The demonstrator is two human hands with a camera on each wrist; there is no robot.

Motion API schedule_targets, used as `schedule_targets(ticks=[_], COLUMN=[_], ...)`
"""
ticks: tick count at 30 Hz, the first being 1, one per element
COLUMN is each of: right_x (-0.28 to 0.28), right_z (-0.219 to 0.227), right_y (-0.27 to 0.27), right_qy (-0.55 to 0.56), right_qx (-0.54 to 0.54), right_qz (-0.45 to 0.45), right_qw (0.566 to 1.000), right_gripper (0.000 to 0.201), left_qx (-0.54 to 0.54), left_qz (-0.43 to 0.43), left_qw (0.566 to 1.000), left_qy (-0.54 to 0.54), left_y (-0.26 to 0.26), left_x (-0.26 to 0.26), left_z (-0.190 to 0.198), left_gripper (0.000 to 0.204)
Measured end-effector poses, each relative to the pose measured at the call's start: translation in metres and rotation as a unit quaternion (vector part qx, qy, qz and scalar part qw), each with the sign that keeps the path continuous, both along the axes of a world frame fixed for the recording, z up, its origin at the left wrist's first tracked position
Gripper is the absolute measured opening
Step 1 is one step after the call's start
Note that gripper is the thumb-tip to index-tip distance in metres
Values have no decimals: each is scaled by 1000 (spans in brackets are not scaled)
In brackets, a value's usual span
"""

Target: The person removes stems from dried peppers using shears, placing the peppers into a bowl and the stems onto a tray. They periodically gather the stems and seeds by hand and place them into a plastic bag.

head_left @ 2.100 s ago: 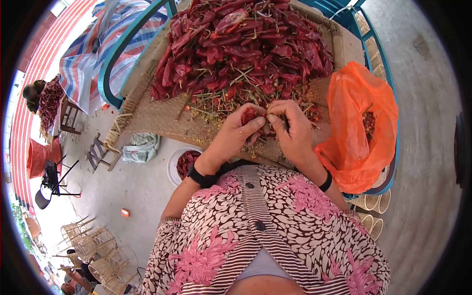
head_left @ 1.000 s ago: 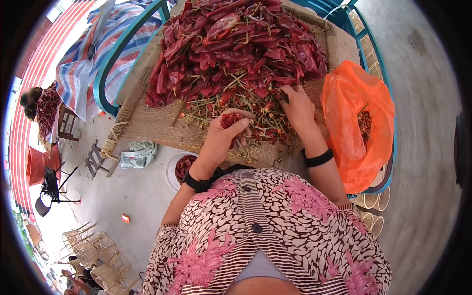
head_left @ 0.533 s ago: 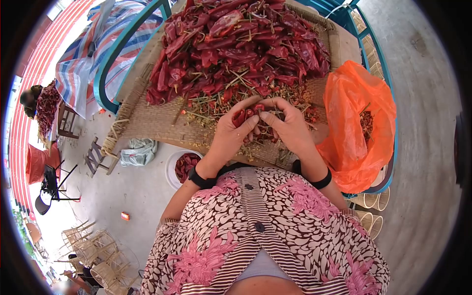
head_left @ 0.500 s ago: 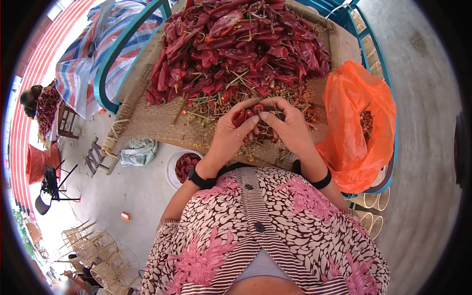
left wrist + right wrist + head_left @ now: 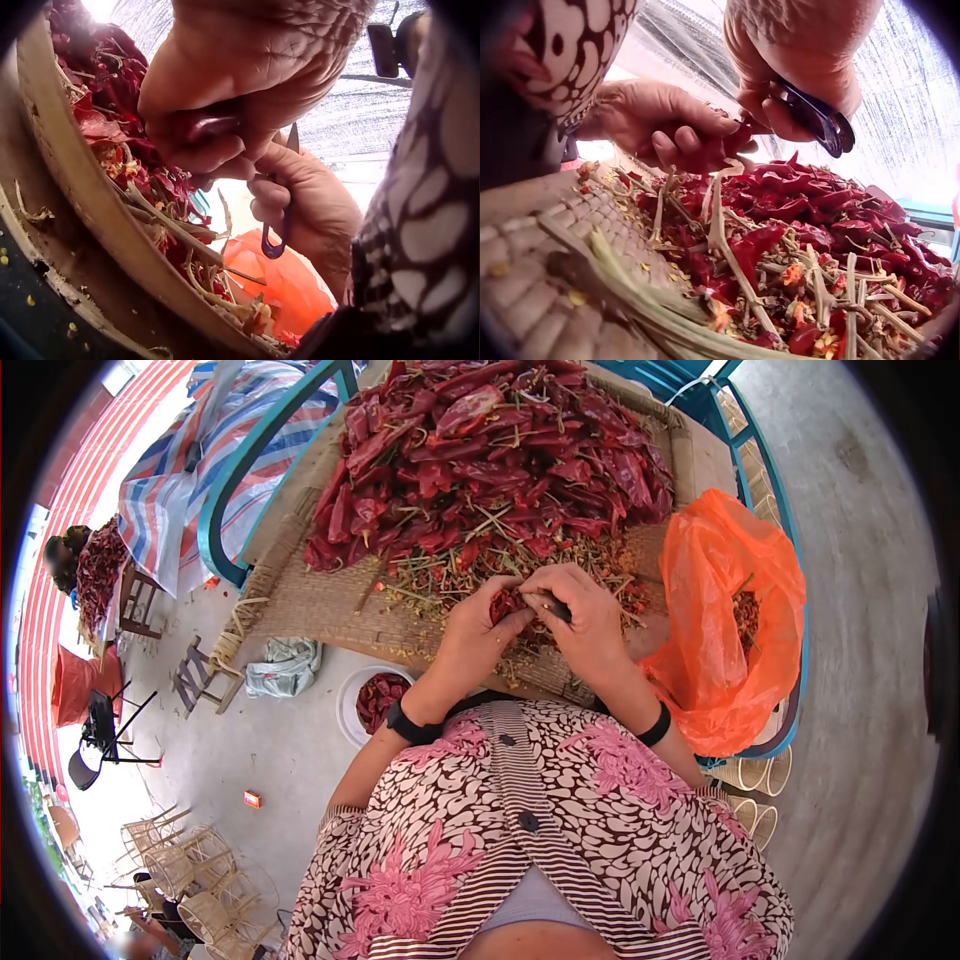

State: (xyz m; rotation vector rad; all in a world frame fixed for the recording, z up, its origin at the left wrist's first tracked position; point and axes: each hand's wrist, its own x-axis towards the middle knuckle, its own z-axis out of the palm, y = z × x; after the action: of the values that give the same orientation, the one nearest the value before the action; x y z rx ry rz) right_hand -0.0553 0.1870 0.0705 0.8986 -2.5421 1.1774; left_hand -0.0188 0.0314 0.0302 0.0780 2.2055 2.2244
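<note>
My left hand (image 5: 470,645) grips dried red chilies (image 5: 505,605) in front of my body, over the near edge of the woven mat (image 5: 330,600). Right beside it, my right hand (image 5: 592,630) holds small dark-handled scissors (image 5: 825,124), their looped handle showing below the palm in the right wrist view. A pointed blade sticks up past the right fingers in the left wrist view. Both hands' fingertips meet at the chilies, partly hiding them. Beyond them rises a large heap of dried chilies (image 5: 500,455), with loose stems (image 5: 440,575) and seeds along its near side.
An orange plastic bag (image 5: 690,650) with scraps inside stands at the right. A white bucket (image 5: 347,705) of chilies is on the floor at lower left. Blue metal rails (image 5: 212,525) flank the mat; stools (image 5: 205,680) and a striped sheet lie farther left.
One second ago my right hand was over the stems at the heap's edge; it has come back against the left hand. The left hand keeps its hold on chilies throughout.
</note>
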Motion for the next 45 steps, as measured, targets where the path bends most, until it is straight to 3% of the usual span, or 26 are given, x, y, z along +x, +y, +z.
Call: schedule_targets(ticks=[5, 8, 11, 14, 18, 26, 29, 32, 35, 36, 39, 40, 41, 43, 45], right_x=[6, 4, 7, 14, 12, 7, 8, 12, 13, 14, 16, 16, 17, 26, 26], right_z=[-3, -10, -17, 5, 3, 2, -1, 7, 18, 27, 38, 49, 63, 89, 107], right_y=[-3, -4, -4, -3, -1, 9, 9, 3, 7, 8, 24, 31, 41, 64, 95], right_qy=[60, 92, -77, -352, -451, -636, -609, -544, -438, -416, -226, -103, 20, 117, 146], right_qx=[39, 43, -96, -187, -306, -443, -400, -416, -336, -320, -183, -156, -127, -98, -77], right_qz=[14, 27, -5, -23, 26, 67, 72, 43, 36, 20, -73, -87, -101, -218, -337], right_qw=[997, 994, 992, 917, 838, 628, 681, 728, 833, 851, 954, 979, 987, 964, 927], right_gripper=[19, 16, 9, 12, 15, 14, 14, 13, 14, 13, 10, 8, 7, 7, 8], left_qx=[70, 34, 42, 79, 95, 128, 138, 117, 127, 133, 193, 197, 209, 236, 201], left_qz=[28, 37, -28, -79, -98, -160, -167, -136, -114, -100, -90, -84, -77, -62, -33], left_qw=[994, 998, 996, 992, 990, 978, 974, 984, 985, 986, 977, 977, 975, 969, 979], left_qy=[-76, -30, -79, -51, -37, -38, -65, -17, -8, 7, -30, -15, -18, -28, 21], left_y=[0, -1, -6, -10, -11, -21, -22, -16, -16, -15, -18, -18, -20, -23, -25], left_x=[3, 2, 5, 6, 8, 12, 11, 11, 10, 12, 12, 12, 12, 14, 13], left_z=[9, -6, 8, 1, -1, 10, 7, 0, 3, 7, 8, 6, 8, 16, 13], left_gripper=[17, 16, 16, 15, 17, 15, 15, 16, 17, 19, 21, 23, 23, 24, 25])
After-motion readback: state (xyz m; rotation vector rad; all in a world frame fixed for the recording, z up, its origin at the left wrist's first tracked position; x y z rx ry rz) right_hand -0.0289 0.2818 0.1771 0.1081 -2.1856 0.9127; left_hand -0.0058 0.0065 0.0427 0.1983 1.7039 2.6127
